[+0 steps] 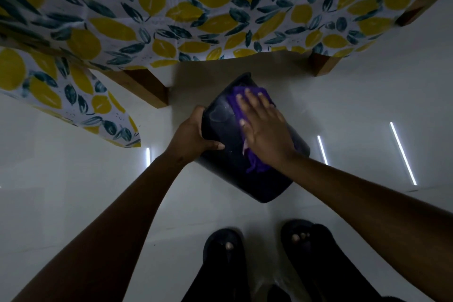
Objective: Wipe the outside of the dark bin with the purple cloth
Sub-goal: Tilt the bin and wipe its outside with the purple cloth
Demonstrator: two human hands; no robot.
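The dark bin lies tilted on its side above the white floor, just in front of the table. My left hand grips its left edge, thumb across the side. My right hand lies flat on the bin's upturned side, fingers spread, pressing the purple cloth against it. Cloth shows beyond my fingertips and bunches below my wrist. The bin's far end is partly covered by cloth and hand.
A table with a lemon-and-leaf patterned cloth hangs over the far side; its wooden legs stand left and right of the bin. My feet in dark sandals are close below on the glossy white floor.
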